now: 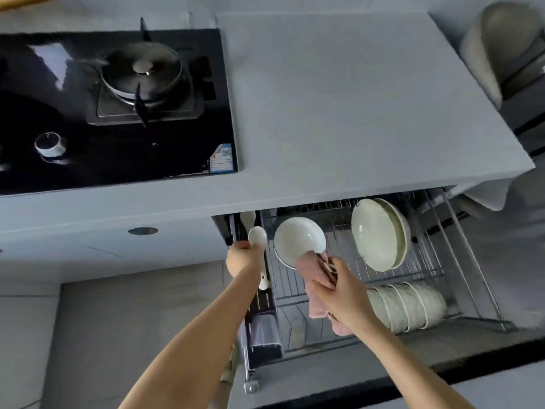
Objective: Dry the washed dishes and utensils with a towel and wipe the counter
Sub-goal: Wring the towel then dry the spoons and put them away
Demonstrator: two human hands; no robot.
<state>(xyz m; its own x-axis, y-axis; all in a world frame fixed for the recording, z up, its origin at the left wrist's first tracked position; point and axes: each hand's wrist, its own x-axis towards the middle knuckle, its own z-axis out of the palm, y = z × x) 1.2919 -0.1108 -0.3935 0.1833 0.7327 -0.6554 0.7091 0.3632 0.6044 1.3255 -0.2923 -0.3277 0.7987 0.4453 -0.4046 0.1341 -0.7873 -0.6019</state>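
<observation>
Below the counter (354,98) edge, over the pulled-out wire drawer (460,270), both my hands are busy. My left hand (244,258) has its fingers curled round the handle of a white spoon (257,236); the scoop end points up toward the counter and the tail of the handle sticks out under my palm, above the cutlery holder (262,329) at the drawer's left side. My right hand (345,293) grips the pink towel (317,278), bunched in curled fingers, with loose folds hanging under my wrist. The top of the towel touches the lower right rim of a white bowl (299,242) that stands on edge in the rack. There may be something thin tucked in the towel's folds, but I cannot tell what. To the right of the bowl a stack of pale plates (380,234) stands upright in the wires, and nearer me a row of small bowls (407,305) lies on its side, nested together. Up on the counter to the left sits the black hob (182,149) with its burner (141,72) and a knob (48,144).
</observation>
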